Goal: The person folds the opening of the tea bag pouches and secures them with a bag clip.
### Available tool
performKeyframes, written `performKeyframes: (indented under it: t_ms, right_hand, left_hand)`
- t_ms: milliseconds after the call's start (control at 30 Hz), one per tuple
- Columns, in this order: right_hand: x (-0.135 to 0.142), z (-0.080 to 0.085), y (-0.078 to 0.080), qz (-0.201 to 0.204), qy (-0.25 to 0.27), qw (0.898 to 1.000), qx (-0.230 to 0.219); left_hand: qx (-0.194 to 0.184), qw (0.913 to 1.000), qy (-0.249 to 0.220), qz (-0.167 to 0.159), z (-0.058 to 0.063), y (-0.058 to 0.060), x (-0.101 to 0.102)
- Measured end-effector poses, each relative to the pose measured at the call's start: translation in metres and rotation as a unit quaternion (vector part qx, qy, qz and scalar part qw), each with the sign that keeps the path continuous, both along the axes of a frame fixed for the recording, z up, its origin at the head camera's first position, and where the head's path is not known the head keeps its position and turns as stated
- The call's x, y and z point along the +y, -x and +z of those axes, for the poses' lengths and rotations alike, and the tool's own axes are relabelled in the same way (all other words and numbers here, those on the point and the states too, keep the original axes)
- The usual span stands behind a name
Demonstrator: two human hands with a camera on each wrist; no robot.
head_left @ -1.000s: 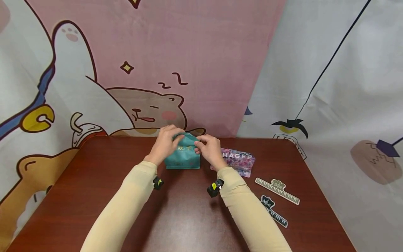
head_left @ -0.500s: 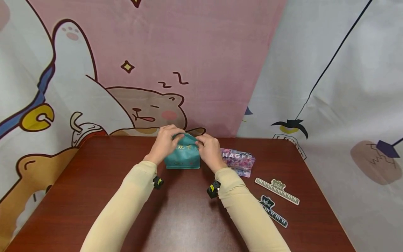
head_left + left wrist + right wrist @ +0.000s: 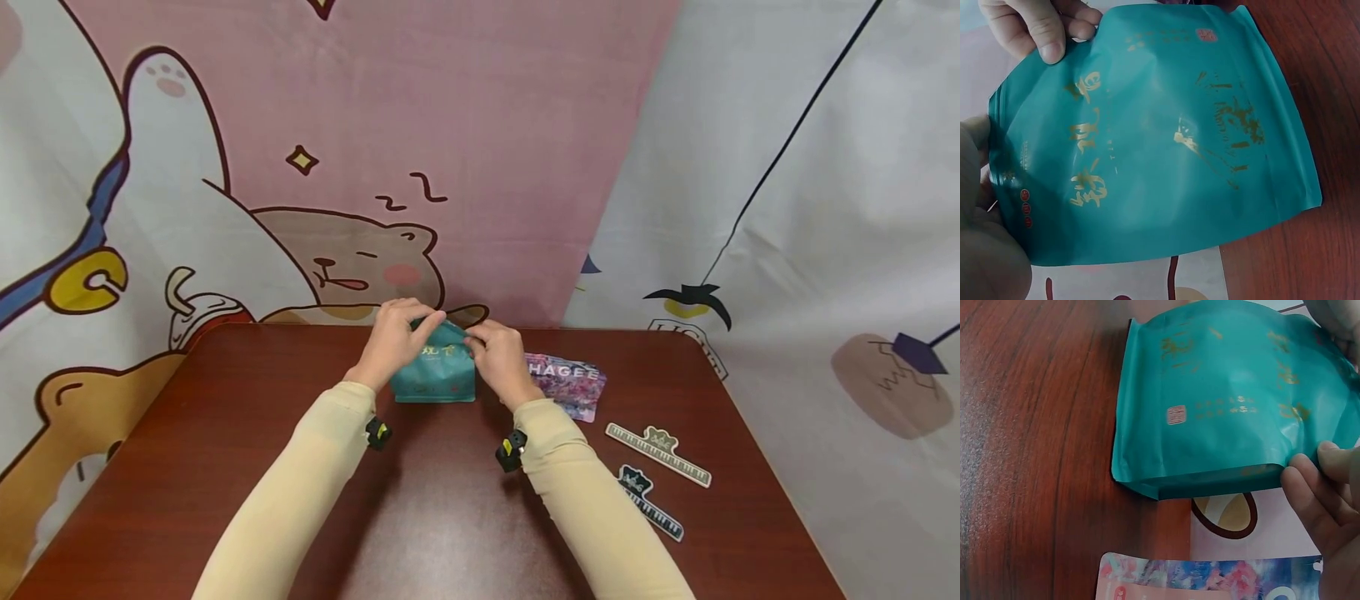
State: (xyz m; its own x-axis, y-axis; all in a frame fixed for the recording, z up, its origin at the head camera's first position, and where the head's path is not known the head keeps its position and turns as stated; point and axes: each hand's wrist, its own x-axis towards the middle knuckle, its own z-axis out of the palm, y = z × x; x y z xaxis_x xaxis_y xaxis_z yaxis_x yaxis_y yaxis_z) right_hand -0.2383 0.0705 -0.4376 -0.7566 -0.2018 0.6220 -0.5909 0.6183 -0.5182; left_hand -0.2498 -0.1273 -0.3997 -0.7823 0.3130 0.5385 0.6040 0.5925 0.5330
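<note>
A teal pouch (image 3: 435,379) stands upright on the brown wood-grain desk (image 3: 187,467), close to the desk's far edge. Gold brush-style characters run across its front, with small red ovals near the top and a red square seal lower down, as the left wrist view shows. Whether its mouth is sealed or parted cannot be told.

The left hand (image 3: 392,342) is clamped on the upper left of the teal pouch, thumb along the top and fingers round the edge. The right hand (image 3: 501,354) pinches the upper right corner of the teal pouch between thumb and fingers.

Just right of the teal pouch lies a pink and purple pouch (image 3: 566,387) with white letters reading "HAGEE", its left part covered by the right hand and wrist. Farther right of the teal pouch, and nearer the person, are two clips with piano-key prints: a beige clip (image 3: 662,454) and, nearer the person again, a black clip (image 3: 656,512), partly hidden by the cream right sleeve (image 3: 592,492). Behind the teal pouch hangs a cartoon-printed backdrop (image 3: 525,167), with a sleeping bear (image 3: 352,258) on it, above and left of the pouch.
</note>
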Motion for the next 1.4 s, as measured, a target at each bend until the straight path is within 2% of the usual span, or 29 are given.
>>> performKeyframes:
  t_ms: [400,533,733,967,1400]
  right_hand:
    - [0.004,0.006,0.002,0.009,0.014,0.996,-0.087]
    - [0.004,0.008,0.001,0.016,0.013,0.995,-0.101]
    - [0.002,0.011,0.003,0.002,0.051,0.989,-0.135]
    - [0.001,0.012,0.003,-0.007,0.047,0.986,-0.157]
    - [-0.002,0.014,-0.001,0.001,0.01,0.986,-0.166]
  left_hand:
    - [-0.037,0.9993,-0.003,-0.003,0.005,-0.002,-0.005]
    - [-0.038,0.9993,0.006,0.0,0.005,-0.001,-0.006]
    - [-0.035,0.9993,0.009,-0.001,0.004,-0.001,-0.006]
    - [-0.035,0.9993,0.008,-0.007,0.004,-0.001,-0.006]
    - [-0.046,0.9986,0.027,-0.001,0.005,-0.001,-0.007]
